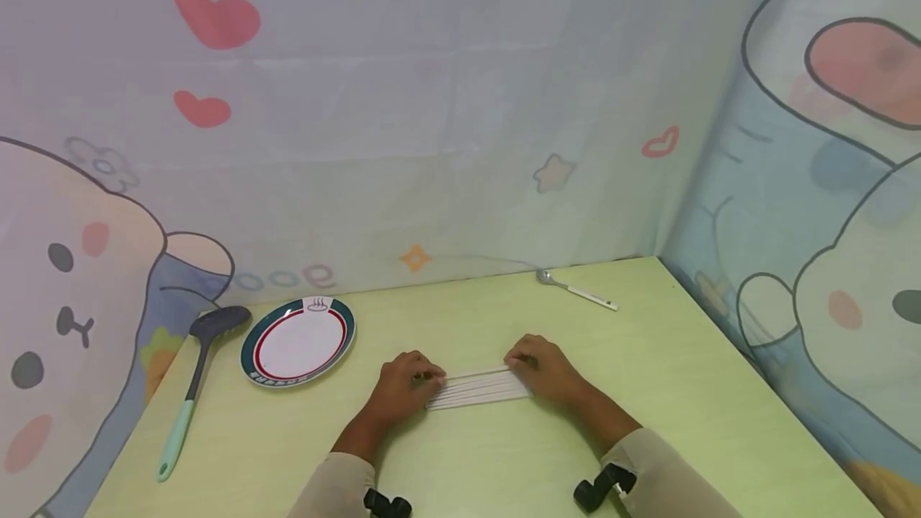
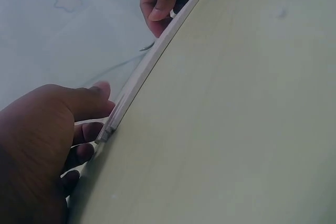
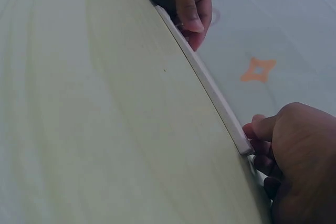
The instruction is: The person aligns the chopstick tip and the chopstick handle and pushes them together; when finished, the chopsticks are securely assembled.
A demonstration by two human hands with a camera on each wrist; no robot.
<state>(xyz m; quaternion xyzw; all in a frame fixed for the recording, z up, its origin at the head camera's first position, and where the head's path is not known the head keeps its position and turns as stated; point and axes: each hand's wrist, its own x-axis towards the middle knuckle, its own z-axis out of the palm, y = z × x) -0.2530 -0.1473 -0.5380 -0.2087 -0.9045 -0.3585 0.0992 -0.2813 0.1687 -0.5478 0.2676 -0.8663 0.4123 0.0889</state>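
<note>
Several slim white sticks [image 1: 478, 388] lie side by side in a flat row on the table, running left to right between the two hands. My left hand [image 1: 408, 386] is at their left end, thumb and forefinger pinching there, the other fingers curled by the tips. At the opposite end my right hand [image 1: 543, 368] pinches with thumb and fingertips near the far corner. In the left wrist view, the left hand [image 2: 39, 145] has its fingertips right at the stick ends [image 2: 107, 129]. The right wrist view shows the right hand [image 3: 304, 156] curled close against the squared-off end.
To the left, a white plate [image 1: 302, 342] with a green and red rim sits beside a dark ladle [image 1: 196, 374] with a mint handle. A small spoon [image 1: 576, 290] with a white handle lies near the back edge. A printed cloth [image 1: 432, 102] hangs behind the table [image 1: 669, 390].
</note>
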